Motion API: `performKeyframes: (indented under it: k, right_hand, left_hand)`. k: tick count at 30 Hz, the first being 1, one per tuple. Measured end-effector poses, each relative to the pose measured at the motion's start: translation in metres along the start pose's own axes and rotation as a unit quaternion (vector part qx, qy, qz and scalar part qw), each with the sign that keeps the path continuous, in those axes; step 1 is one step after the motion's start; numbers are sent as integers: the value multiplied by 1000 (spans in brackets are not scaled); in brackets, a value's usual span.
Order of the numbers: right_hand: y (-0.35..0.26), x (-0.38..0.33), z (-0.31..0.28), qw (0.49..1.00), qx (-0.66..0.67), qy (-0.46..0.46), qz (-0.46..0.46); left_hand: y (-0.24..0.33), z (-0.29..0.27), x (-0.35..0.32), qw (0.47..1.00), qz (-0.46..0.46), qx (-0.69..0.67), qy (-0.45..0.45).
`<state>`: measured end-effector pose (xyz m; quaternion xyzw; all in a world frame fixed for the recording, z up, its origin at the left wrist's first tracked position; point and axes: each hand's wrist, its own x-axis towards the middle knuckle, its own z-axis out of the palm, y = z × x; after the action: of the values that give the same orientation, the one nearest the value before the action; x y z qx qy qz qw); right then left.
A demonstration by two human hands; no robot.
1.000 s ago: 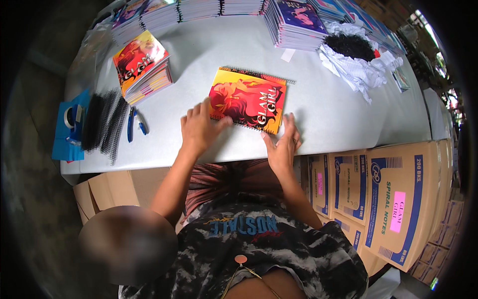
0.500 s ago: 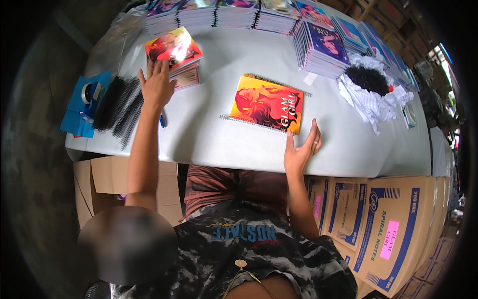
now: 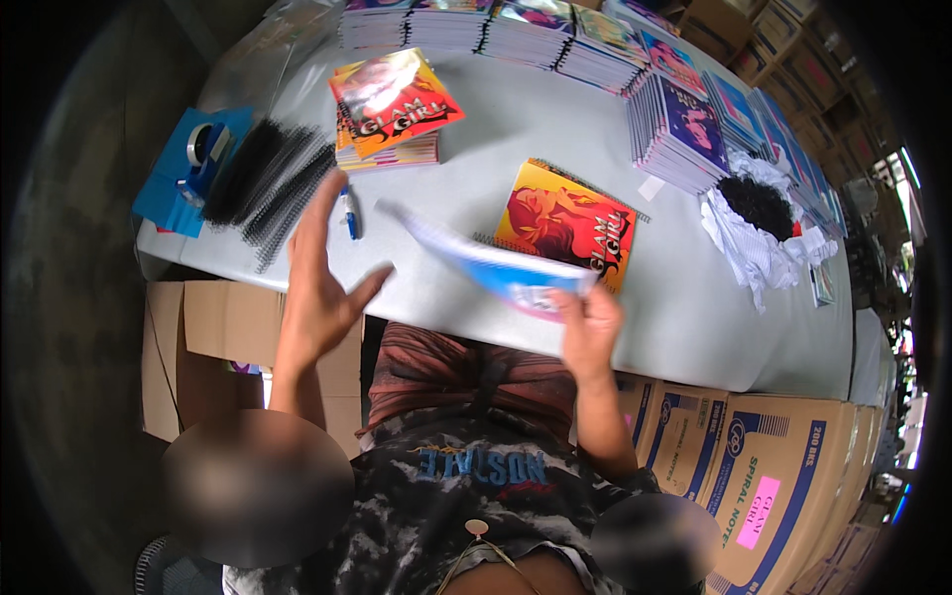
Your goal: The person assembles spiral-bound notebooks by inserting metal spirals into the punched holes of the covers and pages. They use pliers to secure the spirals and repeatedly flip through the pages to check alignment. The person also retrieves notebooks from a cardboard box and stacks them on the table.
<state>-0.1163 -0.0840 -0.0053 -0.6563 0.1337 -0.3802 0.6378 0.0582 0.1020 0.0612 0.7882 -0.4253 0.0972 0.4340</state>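
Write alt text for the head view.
Seen from above, the right hand holds up a blurred notebook over a grey table, and the open left hand hovers beside it. An orange-covered notebook lies flat behind; notebook stacks and black spiral bindings surround them.

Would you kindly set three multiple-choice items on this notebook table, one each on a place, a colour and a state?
1. Where do the black spiral coils lie?
A. at the table's left end
B. on the cardboard boxes
C. under the white paper heap

2. What colour is the tape dispenser beside them?
A. red
B. blue
C. green

3. What is the right hand doing?
A. resting flat
B. holding a blurred sheet
C. gripping scissors

Answers:
1. A, the coils sit beside the dispenser at the left end.
2. B, its body is blue.
3. B, its fingers pinch the sheet's edge.
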Motion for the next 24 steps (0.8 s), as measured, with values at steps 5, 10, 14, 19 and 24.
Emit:
performKeyframes:
  k: [5,10,14,19,24]
  right_hand:
    - [63,-3,-23,992,92,-82,20]
    - [26,7,-21,992,99,-62,39]
    - [52,-5,-22,993,-20,-105,57]
    - [35,9,-6,992,42,-115,27]
    - [25,18,-9,990,23,-138,7]
  left_hand:
    - [-90,98,-41,892,-186,-389,-131]
    - [-65,74,-27,978,-107,-50,-174]
    - [-169,28,38,921,-40,370,118]
    - [-223,15,43,927,-180,329,-34]
    - [-210,-21,73,951,-211,217,60]
